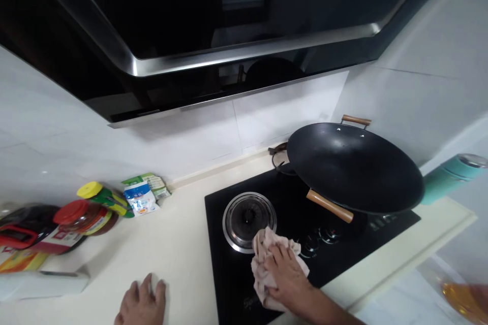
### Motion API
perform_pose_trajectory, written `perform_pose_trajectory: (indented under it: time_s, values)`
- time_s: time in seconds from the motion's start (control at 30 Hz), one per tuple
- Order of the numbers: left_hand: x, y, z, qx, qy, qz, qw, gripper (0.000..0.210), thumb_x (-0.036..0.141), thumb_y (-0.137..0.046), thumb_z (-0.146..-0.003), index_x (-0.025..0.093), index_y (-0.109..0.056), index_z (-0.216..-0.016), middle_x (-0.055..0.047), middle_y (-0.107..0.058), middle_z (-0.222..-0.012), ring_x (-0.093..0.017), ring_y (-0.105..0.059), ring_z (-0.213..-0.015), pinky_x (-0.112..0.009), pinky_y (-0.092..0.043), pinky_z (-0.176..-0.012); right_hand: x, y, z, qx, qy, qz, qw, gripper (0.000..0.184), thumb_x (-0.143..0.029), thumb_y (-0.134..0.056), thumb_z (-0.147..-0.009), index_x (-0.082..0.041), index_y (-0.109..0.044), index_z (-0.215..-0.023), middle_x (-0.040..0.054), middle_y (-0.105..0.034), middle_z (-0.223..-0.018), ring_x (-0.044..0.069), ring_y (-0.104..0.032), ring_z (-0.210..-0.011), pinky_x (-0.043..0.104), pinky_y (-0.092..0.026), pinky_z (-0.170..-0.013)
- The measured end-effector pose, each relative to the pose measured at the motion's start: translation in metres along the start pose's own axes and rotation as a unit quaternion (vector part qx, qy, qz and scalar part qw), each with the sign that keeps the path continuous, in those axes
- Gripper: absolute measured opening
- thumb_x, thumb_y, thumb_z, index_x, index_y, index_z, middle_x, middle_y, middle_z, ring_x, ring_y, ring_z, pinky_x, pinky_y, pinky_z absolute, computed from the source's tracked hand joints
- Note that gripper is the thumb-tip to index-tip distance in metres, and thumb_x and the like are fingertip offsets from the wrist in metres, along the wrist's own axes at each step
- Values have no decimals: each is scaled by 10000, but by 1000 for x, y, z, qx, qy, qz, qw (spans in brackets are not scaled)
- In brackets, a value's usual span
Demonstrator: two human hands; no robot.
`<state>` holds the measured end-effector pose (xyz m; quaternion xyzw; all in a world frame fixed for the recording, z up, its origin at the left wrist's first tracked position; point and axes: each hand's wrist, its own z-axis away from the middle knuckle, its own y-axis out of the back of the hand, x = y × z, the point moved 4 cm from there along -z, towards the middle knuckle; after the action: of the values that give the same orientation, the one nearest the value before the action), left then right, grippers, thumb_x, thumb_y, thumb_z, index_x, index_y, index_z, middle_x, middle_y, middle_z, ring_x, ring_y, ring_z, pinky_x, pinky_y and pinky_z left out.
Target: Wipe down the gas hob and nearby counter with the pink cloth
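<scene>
My right hand (286, 275) presses a crumpled pale pink cloth (263, 277) onto the black glass gas stove (231, 277), its fingers bent over the fabric. The cloth lies just in front of the left burner (249, 216) with its steel ring, close to the control knobs (309, 245). On the cream countertop (186, 259), left of the stove, my left hand (143, 303) rests with its fingers apart and nothing in it. A large black wok (354, 167) with wooden handles sits tilted over the right side of the stove.
A range hood (244, 51) hangs low above. Along the wall at left stand a red-lidded jar (86, 217), a yellow-capped bottle (104, 198), a blue-and-white packet (140, 198) and a dark jug (30, 226). A teal flask (450, 177) stands right of the wok.
</scene>
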<state>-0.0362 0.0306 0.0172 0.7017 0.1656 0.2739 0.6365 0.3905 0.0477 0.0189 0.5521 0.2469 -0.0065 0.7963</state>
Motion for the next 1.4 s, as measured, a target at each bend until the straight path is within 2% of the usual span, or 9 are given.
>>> perform_pose_trajectory:
  time_s: [0.23,0.33,0.43,0.57,0.8,0.93,1.1,1.2,1.4]
  values:
    - [10,1,10,58,-84,-3,995,684,570,-163,-1017,218,-460,-1523,-217,-354,-1640,-354,-305,-1550,-629,-331,-1177,46,67,-37,93,-134,46,986,527,-404,-654,-887,-229,-584,-1379,165,-474,-1504,374,-426,-1341,548,-314,-1105]
    - [26,-9,19,43,-166,-20,985,617,542,-263,-1026,247,-478,-1524,-175,-382,-1654,-322,-306,-1556,-577,-363,-1172,55,78,-50,120,-182,54,974,515,-408,-594,-926,-194,-557,-1393,197,-466,-1474,400,-430,-1300,584,-335,-1048]
    - [51,-25,31,17,-257,-41,965,559,494,-328,-1029,282,-510,-1513,-118,-396,-1673,-292,-315,-1560,-522,-359,-1193,47,69,-42,130,-189,61,971,473,-391,-601,-929,-200,-582,-1361,184,-462,-1496,395,-421,-1314,578,-319,-1068]
    - [70,-39,40,15,-271,-67,960,556,488,-371,-1025,278,-502,-1522,-122,-405,-1670,-332,-338,-1551,-567,-356,-1191,15,29,-14,102,-116,59,986,531,-420,-677,-880,-208,-607,-1362,175,-462,-1549,421,-409,-1354,615,-286,-1115]
    - [71,-34,41,36,-276,-62,958,528,476,-403,-1020,284,-538,-1494,-116,-456,-1640,-321,-382,-1524,-541,-382,-1167,-45,-47,24,40,146,10,988,780,-722,-709,-777,-268,-608,-1403,117,-475,-1591,478,-362,-1426,705,-229,-1175]
    - [70,-33,41,40,-276,-57,959,528,482,-391,-1023,277,-552,-1482,-119,-476,-1625,-321,-399,-1513,-536,-396,-1156,-30,-30,22,28,182,-1,983,780,-703,-715,-806,-259,-576,-1432,112,-496,-1570,399,-389,-1435,619,-212,-1227]
    - [72,-31,40,27,-274,-52,960,537,490,-368,-1029,266,-559,-1477,-123,-470,-1628,-333,-402,-1511,-550,-394,-1160,14,19,-2,79,-29,-10,996,585,-457,-737,-847,-216,-620,-1366,159,-456,-1574,394,-411,-1409,574,-253,-1199]
    - [73,-30,40,26,-272,-49,961,542,496,-363,-1028,261,-562,-1475,-128,-476,-1623,-335,-404,-1509,-552,-391,-1160,10,29,-12,111,-91,-6,990,591,-398,-718,-860,-268,-579,-1420,158,-397,-1608,407,-388,-1420,587,-274,-1171]
    - [74,-30,40,38,-276,-43,960,542,488,-361,-1023,257,-567,-1468,-137,-478,-1619,-330,-402,-1506,-556,-381,-1162,-40,-8,1,63,46,-16,997,634,-537,-756,-802,-375,-583,-1390,99,-294,-1678,492,-330,-1425,745,-207,-1134]
